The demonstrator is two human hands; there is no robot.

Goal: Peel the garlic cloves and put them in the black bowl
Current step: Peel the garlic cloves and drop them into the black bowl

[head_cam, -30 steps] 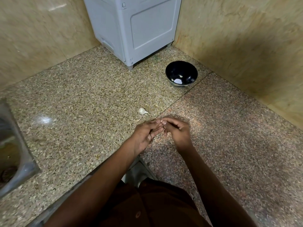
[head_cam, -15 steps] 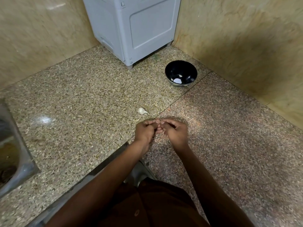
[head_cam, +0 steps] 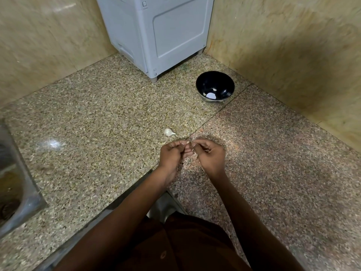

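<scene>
Hands meeting fingertip to fingertip over the speckled bench [head_cam: 97, 124], left hand [head_cam: 172, 155] and right hand [head_cam: 212, 157] both curled, pinching something too small to identify, garlic clove [head_cam: 169, 132] lying just beyond them, black bowl [head_cam: 224, 83] near the corner holding pale pieces.

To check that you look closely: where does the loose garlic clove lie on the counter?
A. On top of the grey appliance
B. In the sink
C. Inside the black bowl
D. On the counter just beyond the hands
D: the garlic clove lies on the bare counter, just beyond the left hand and well short of the black bowl.
</scene>
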